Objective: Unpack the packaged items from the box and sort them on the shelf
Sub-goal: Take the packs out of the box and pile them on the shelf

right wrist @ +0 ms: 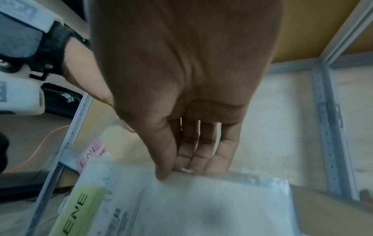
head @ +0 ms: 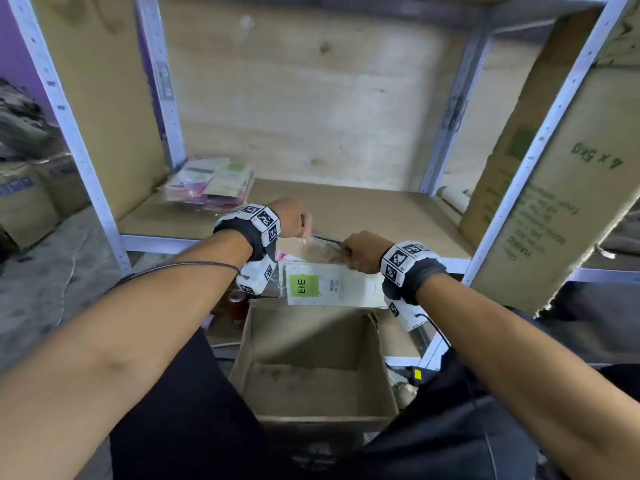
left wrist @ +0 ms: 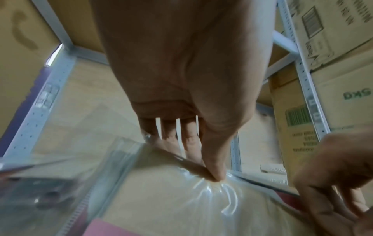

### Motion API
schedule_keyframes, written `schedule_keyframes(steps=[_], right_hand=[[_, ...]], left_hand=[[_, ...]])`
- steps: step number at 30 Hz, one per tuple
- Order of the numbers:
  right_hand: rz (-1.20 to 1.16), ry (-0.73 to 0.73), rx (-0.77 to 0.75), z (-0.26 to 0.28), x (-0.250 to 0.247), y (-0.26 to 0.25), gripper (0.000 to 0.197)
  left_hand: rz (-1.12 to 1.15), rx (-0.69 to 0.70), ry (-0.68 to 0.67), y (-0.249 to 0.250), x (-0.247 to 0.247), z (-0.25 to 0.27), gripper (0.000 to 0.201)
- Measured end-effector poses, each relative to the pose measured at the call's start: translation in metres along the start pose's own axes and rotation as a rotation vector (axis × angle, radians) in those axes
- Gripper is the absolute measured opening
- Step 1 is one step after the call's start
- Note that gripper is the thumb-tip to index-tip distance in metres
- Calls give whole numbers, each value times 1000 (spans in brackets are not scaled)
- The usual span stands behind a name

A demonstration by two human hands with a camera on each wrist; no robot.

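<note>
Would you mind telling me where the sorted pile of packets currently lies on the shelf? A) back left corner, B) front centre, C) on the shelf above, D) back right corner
A: the head view shows the pile of packets lying at the shelf's back left corner, beside the left upright.

This looks like a stockroom or small warehouse. A boltless metal rack [head: 83,161] with perforated grey uprights carries plywood shelf boards [head: 363,216], backed by bare plywood. Flattened corrugated cartons [head: 540,188] printed "4 x 5kg" with barcodes line the rack's side. More brown cartons [head: 31,202] are stacked on a rough concrete floor [head: 52,299] to the left. An open cardboard box [head: 311,368] sits below, and sealed retail packets [head: 211,183], blurred but probably cosmetics or stationery, lie stacked on the shelf.
</note>
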State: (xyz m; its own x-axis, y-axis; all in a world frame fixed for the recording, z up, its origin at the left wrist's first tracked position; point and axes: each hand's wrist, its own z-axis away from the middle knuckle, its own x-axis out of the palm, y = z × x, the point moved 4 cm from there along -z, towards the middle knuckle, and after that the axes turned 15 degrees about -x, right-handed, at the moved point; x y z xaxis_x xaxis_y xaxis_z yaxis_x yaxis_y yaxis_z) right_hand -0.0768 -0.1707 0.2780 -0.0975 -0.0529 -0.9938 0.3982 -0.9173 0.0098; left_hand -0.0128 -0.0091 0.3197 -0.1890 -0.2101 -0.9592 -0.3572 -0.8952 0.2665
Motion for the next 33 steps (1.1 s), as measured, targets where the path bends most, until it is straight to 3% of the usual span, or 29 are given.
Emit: schedule_keyframes(steps=[6,12,16,21,26,30,33], right_hand=[[82,142,38,25,-77,14,22],[-26,258,89,39,-109,39,16],[-169,311,138,34,-107,61,9],[-246,343,222,14,-93,85,8],[-855,571,258,-43,-65,99,18],[-1121,640,271,-99,-52,97,3],[-1277,668,286,-145,-43,89,6]], left_hand=[[102,41,177,1,-73,16,10],[299,-37,235,-23,-114,6,1],[458,-153,296,-51,-122,-14,25],[705,-307,310,-93,-103,-44,29],[907,-509,371,-148,-79,-92,31],[1019,-638,402,-190,-65,-122,32],[1055,-688,417,-226,-58,-141,33]])
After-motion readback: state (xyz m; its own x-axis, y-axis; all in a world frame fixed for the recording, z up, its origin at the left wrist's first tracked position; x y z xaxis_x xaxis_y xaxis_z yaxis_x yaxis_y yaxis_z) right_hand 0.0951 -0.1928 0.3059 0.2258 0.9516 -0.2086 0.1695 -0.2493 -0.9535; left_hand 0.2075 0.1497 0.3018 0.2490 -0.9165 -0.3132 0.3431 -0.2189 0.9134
